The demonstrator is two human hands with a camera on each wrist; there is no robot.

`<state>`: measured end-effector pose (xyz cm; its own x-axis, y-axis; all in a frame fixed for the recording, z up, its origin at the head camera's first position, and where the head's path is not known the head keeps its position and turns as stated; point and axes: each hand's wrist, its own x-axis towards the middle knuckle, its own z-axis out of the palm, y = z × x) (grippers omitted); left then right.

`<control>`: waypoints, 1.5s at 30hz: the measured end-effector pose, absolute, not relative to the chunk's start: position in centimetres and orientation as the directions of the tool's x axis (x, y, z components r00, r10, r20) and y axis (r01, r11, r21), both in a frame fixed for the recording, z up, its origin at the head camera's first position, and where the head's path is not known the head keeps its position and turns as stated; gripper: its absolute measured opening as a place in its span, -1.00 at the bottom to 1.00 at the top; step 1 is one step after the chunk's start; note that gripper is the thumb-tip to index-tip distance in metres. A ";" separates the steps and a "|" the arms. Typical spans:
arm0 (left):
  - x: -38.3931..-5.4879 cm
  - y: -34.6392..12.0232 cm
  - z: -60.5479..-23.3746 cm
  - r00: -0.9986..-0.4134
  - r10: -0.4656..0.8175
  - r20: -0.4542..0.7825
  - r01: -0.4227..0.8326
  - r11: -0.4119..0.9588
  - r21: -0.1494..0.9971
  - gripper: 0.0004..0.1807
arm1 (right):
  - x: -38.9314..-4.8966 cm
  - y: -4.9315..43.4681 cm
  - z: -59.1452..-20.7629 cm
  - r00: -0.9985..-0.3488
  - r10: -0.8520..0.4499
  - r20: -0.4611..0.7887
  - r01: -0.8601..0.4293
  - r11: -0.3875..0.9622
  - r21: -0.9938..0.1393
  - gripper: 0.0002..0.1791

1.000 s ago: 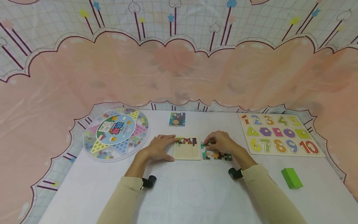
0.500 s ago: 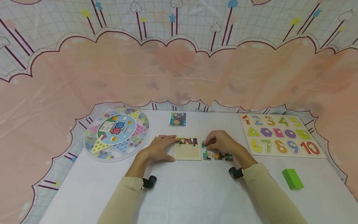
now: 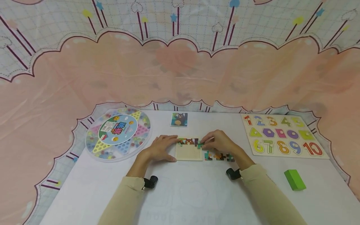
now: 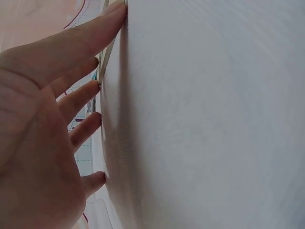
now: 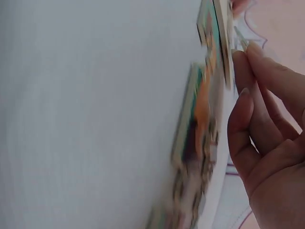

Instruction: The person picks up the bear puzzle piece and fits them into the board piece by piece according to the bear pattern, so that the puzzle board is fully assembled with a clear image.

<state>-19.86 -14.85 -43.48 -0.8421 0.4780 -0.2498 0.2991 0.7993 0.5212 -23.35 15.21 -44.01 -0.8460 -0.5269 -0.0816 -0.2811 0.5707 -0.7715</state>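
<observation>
A small wooden puzzle tray [image 3: 187,153] lies in the middle of the white table, with a strip of bear-picture pieces along its far side. My left hand [image 3: 159,148] rests at the tray's left edge, thumb and fingers spread nearly straight. In the left wrist view, thumb and fingertips touch the tray's edge [image 4: 110,55]. Over the tray's right side, my right hand [image 3: 220,142] pinches a green puzzle piece [image 3: 200,145] between thumb and fingers. In the right wrist view the piece [image 5: 240,37] shows as a thin sliver at the fingertips. Several loose puzzle pieces [image 3: 220,156] lie right of the tray.
Behind the tray lies a bear picture card [image 3: 179,119]. A round Chinese checkers set [image 3: 118,135] sits at the left. A number and shape board [image 3: 284,135] lies at the right, with a green block [image 3: 294,180] in front of it.
My right hand has lifted the green puzzle piece from the loose ones and carried it left over the tray's right side. My left hand stays in place.
</observation>
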 end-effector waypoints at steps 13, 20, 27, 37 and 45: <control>-20.2 -14.9 -43.8 -0.845 0.479 -0.240 0.301 0.795 0.526 -0.06 | -22.8 11.1 -43.9 -0.845 -0.508 -0.170 -0.173 0.559 -0.811 -0.79; -20.1 -15.1 -43.6 -0.847 0.480 -0.229 0.305 0.791 0.529 -0.05 | -22.9 9.8 -43.6 -0.832 -0.538 -0.138 -0.212 0.538 -0.816 -0.74; -20.1 -15.1 -43.6 -0.848 0.479 -0.225 0.302 0.787 0.538 -0.05 | -23.0 8.4 -43.8 -0.849 -0.511 -0.138 -0.173 0.514 -0.840 -0.73; -19.9 -15.0 -43.3 -0.848 0.486 -0.211 0.307 0.775 0.552 -0.08 | -22.7 7.0 -44.3 -0.865 -0.488 -0.116 -0.259 0.633 -0.729 -0.76; -19.9 -15.0 -43.3 -0.848 0.487 -0.209 0.312 0.778 0.546 -0.08 | -22.7 6.5 -44.2 -0.878 -0.463 -0.122 -0.260 0.675 -0.691 -0.78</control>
<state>-19.89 -14.96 -43.32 -0.8479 0.4870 -0.2095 0.3119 0.7778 0.5456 -22.68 6.46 -44.17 -0.8777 -0.4633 -0.1223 -0.2599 0.6747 -0.6908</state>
